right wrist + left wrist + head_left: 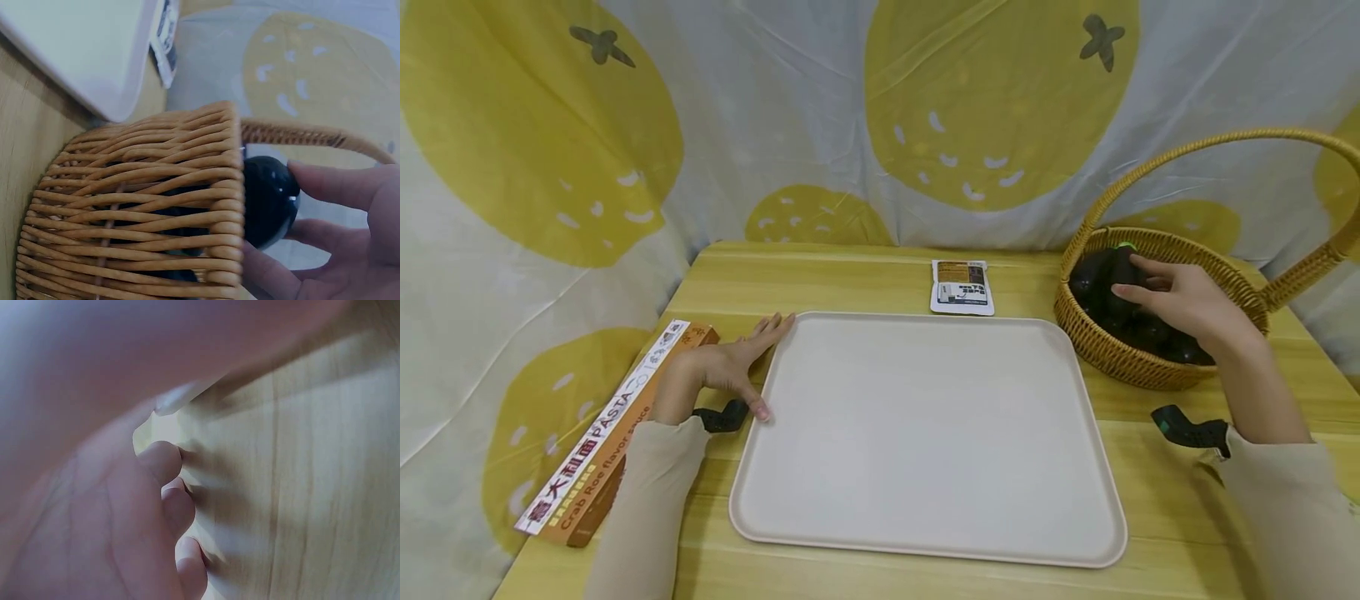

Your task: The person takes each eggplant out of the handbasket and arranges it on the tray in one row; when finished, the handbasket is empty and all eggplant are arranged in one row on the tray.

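Observation:
At the wicker basket (1120, 362) on the right, my right hand (1187, 304) grips a dark, glossy eggplant (1123, 279) with a bright green tip, thumb on one side and fingers on the other. The right wrist view shows the rounded end of this eggplant (269, 200) rising over the basket rim. More dark, shiny things (1150, 333) lie below it inside, partly hidden. My left hand (730, 362) spreads its fingers over the left edge of a white rectangular tray (925, 433), thumb on the rim. In the left wrist view, its fingertips (178, 509) are close over the wood.
A long orange-and-white pasta box (613, 433) lies left of the tray, beside my left forearm. Behind the tray is a small printed packet (962, 287). The basket's tall handle (1210, 137) arches over its opening. A lemon-patterned cloth (820, 108) hangs behind the wooden table (827, 275).

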`<act>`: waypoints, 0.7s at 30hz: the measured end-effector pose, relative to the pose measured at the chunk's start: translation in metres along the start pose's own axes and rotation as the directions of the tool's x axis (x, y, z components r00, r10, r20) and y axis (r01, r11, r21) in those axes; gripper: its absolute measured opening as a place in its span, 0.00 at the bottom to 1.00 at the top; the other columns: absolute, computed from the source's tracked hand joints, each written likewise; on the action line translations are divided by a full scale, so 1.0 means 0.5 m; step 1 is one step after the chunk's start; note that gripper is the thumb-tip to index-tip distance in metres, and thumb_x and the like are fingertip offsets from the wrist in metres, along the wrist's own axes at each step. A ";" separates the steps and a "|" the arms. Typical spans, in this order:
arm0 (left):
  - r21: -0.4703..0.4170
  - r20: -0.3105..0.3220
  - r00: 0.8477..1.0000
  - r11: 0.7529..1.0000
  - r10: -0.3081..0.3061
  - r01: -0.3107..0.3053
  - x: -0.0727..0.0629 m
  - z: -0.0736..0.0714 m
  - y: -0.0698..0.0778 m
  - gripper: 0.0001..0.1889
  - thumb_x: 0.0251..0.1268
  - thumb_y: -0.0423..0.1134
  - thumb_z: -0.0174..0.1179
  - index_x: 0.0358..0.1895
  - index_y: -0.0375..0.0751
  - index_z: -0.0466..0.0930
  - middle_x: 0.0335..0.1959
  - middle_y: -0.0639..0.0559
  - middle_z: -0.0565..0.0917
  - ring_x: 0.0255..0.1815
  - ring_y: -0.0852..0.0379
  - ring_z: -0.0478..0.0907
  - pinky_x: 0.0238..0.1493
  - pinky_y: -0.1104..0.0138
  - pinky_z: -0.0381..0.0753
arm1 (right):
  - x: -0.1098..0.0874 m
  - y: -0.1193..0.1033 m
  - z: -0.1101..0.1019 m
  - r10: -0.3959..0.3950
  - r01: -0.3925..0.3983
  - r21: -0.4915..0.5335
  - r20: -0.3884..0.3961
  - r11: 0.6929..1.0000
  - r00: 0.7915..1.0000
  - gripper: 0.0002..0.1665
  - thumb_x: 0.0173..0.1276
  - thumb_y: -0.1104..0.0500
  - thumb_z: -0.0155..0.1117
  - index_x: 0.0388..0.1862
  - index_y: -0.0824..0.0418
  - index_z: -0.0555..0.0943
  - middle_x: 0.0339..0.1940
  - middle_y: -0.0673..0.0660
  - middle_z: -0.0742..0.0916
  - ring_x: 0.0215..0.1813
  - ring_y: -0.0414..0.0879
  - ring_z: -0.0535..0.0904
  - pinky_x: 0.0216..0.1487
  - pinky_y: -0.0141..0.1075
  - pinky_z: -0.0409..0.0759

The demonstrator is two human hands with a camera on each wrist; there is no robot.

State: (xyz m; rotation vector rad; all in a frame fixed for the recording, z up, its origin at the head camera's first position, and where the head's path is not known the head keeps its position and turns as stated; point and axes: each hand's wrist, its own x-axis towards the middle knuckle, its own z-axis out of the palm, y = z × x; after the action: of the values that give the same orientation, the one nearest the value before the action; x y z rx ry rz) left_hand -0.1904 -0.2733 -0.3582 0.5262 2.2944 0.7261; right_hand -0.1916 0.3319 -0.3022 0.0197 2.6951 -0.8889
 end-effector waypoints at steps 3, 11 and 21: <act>-0.010 0.001 1.000 1.000 -0.001 0.001 0.000 0.001 -0.001 0.80 0.40 0.47 0.86 0.85 0.47 0.24 0.84 0.38 0.21 0.84 0.33 0.15 0.75 0.25 0.35 | -0.021 -0.006 -0.002 -0.028 0.028 -0.040 0.009 0.999 1.000 0.52 0.77 0.30 0.52 0.87 0.51 0.44 0.78 0.80 0.64 0.70 0.72 0.70 0.52 0.47 0.80; -0.034 0.008 1.000 0.999 0.001 -0.001 -0.001 0.000 -0.002 0.80 0.41 0.45 0.86 0.85 0.47 0.24 0.84 0.38 0.20 0.83 0.33 0.14 0.75 0.24 0.33 | -0.093 -0.030 0.001 -0.054 0.056 -0.062 0.024 0.997 0.998 0.48 0.78 0.35 0.56 0.87 0.46 0.47 0.78 0.80 0.62 0.73 0.75 0.64 0.59 0.66 0.75; -0.029 0.012 1.000 1.000 0.006 -0.006 0.000 0.000 0.000 0.80 0.41 0.46 0.86 0.85 0.47 0.23 0.84 0.38 0.20 0.83 0.33 0.14 0.74 0.23 0.34 | -0.152 -0.092 0.049 -0.209 0.215 -0.063 0.085 0.975 0.974 0.41 0.78 0.45 0.62 0.84 0.46 0.60 0.65 0.74 0.82 0.54 0.59 0.85 0.40 0.43 0.84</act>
State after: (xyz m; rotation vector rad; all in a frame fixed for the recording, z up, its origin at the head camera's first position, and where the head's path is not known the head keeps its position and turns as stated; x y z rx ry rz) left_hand -0.1906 -0.2734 -0.3582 0.5231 2.2692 0.7557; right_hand -0.1172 0.2864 -0.2725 -0.3175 2.6891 -0.8316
